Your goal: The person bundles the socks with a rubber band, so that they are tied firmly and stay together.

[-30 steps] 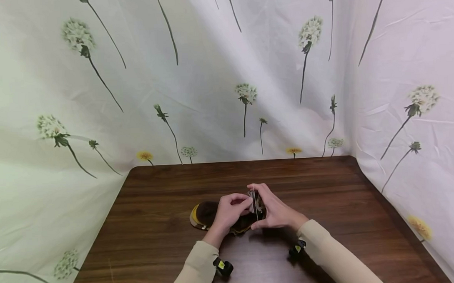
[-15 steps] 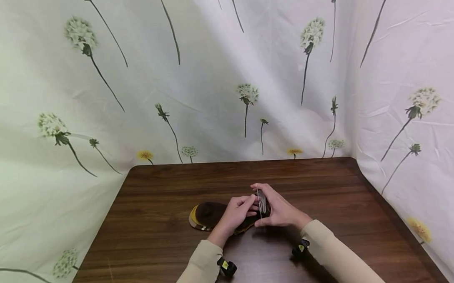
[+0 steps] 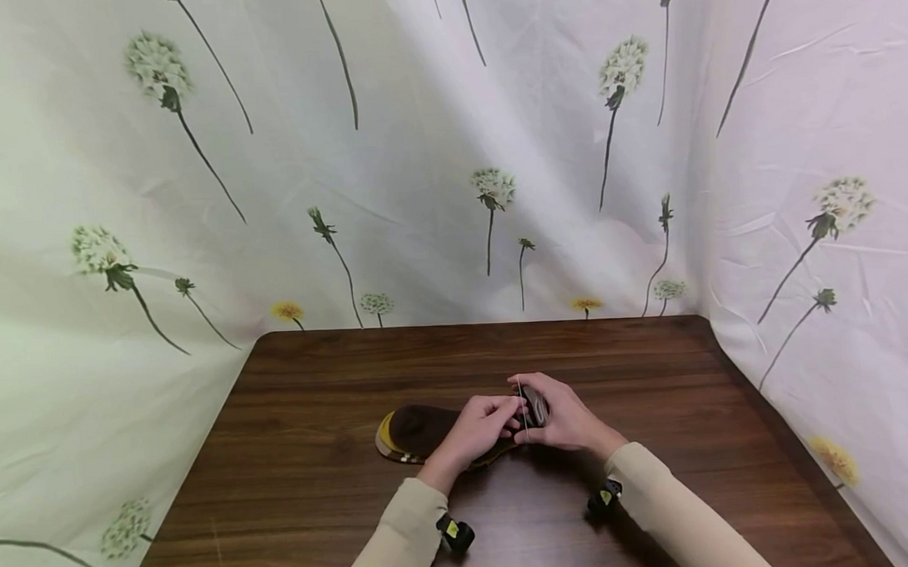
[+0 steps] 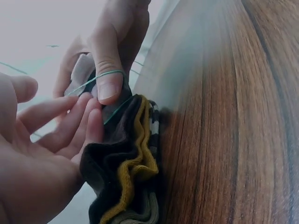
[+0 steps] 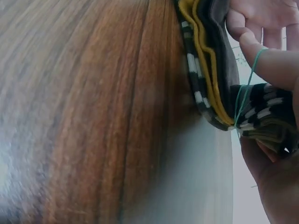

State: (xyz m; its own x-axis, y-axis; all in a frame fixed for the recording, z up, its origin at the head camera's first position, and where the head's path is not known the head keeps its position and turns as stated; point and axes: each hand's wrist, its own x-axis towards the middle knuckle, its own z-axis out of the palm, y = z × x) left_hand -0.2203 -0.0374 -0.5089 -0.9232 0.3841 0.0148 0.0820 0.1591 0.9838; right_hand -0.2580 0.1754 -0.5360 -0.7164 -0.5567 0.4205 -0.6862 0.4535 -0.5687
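A stack of socks (image 3: 421,428), dark brown with mustard and checkered layers, lies across the table. My right hand (image 3: 567,413) curves round the folded grey and checkered end of the socks (image 5: 268,105). A thin green rubber band (image 5: 250,77) loops over its thumb and is stretched between thumb and fingers, around the sock end. My left hand (image 3: 477,429) lies over the socks beside the band. In the left wrist view, the left fingers (image 4: 77,126) reach towards the band and sock end, nearly straight, with the thumb apart from them.
The brown wood-grain table (image 3: 319,505) has its far edge against a white curtain (image 3: 419,151) printed with dandelions. Another curtain side hangs along the right edge. A small black camera (image 3: 455,534) is strapped to the left wrist, and another camera (image 3: 604,495) to the right.
Both hands have shifted slightly right along the socks. The grey sock end has gone further through the band into the right hand. The toe end stays nearly in place.
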